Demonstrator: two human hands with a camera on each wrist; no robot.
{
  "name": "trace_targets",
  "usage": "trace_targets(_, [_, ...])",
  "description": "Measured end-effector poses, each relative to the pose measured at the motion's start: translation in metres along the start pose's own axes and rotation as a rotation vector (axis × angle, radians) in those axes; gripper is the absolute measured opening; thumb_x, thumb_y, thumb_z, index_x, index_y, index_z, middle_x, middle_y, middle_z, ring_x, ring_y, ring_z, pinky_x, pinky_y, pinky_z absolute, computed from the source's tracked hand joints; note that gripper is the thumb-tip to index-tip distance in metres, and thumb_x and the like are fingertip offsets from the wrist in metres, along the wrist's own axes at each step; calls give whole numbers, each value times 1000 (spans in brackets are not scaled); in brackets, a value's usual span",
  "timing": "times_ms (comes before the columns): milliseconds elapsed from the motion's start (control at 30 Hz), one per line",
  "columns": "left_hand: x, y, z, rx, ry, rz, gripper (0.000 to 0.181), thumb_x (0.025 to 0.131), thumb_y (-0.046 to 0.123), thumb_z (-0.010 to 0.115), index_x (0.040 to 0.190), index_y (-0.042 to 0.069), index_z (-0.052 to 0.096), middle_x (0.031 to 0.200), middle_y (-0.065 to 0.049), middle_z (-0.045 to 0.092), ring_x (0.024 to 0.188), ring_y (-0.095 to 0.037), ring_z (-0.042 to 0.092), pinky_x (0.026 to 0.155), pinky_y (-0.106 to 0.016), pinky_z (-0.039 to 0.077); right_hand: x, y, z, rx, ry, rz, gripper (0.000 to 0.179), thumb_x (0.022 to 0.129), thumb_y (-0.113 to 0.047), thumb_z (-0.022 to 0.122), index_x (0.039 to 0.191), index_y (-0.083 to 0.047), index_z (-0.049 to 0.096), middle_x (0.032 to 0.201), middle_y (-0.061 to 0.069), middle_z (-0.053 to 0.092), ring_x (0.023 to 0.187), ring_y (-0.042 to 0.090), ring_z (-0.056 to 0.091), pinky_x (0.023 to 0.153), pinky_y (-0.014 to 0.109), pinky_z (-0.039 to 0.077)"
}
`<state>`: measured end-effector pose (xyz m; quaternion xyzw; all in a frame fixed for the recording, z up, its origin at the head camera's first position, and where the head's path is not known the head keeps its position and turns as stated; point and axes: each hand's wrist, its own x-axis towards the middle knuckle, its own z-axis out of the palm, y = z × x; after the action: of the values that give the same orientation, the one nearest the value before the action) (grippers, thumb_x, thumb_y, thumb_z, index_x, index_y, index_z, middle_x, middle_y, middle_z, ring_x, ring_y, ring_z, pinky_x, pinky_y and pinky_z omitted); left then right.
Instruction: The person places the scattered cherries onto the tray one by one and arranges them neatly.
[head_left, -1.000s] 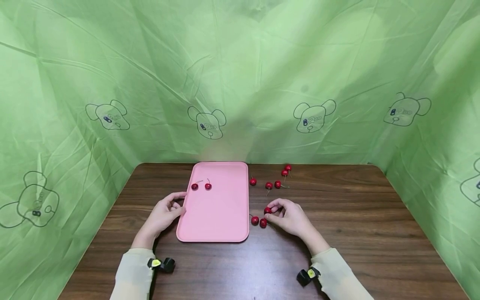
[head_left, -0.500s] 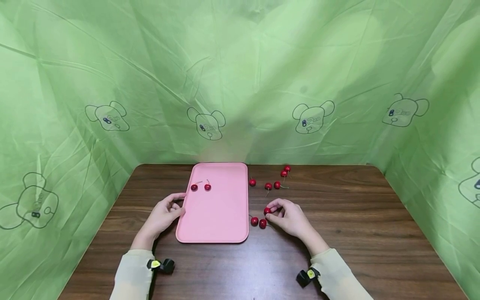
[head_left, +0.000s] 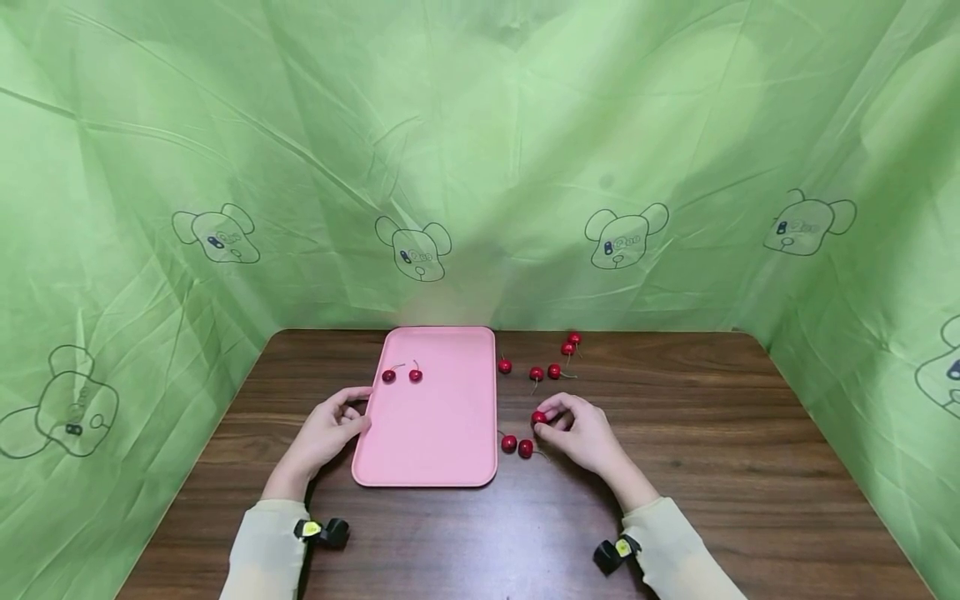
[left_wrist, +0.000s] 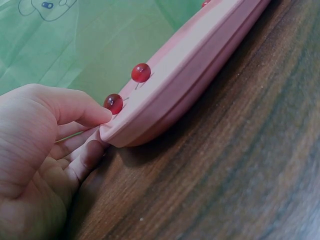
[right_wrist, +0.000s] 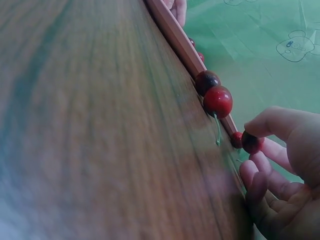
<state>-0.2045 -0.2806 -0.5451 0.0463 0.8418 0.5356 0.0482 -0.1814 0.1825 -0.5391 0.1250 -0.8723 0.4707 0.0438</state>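
On the pink tray (head_left: 435, 425) two red cherries with stems lie toward the far left, the outer cherry (head_left: 388, 376) and the inner cherry (head_left: 416, 376). My left hand (head_left: 324, 431) grips the tray's left rim, thumb on top and fingers below, as the left wrist view shows. Right of the tray, my right hand (head_left: 583, 435) pinches one cherry (head_left: 538, 417) between thumb and fingers. Just nearer to me, two cherries sit side by side on the table: one (head_left: 509, 443) by the tray's edge, the other (head_left: 526, 448) with its stem pointing right.
Several more cherries lie farther back on the brown wooden table (head_left: 697, 433): one (head_left: 505, 366) beside the tray, a middle pair (head_left: 536, 374), and a far pair (head_left: 567, 348). A green curtain (head_left: 510, 150) encloses the table's back and sides.
My right hand has moved very slightly right and away from me with the cherry between its fingers. The left hand and the tray have stayed in place.
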Motion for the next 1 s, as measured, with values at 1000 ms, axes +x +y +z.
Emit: trace_targets(1000, [-2,3,1,3,8,-15,53,100,4,75,151,4,61,99,-15,68,86,-19,62,72,-25,53,3,-11,-3,70,48,-32,23,88,-4,84,106,-14,74,96,1,72,82,13,70,71,26,57])
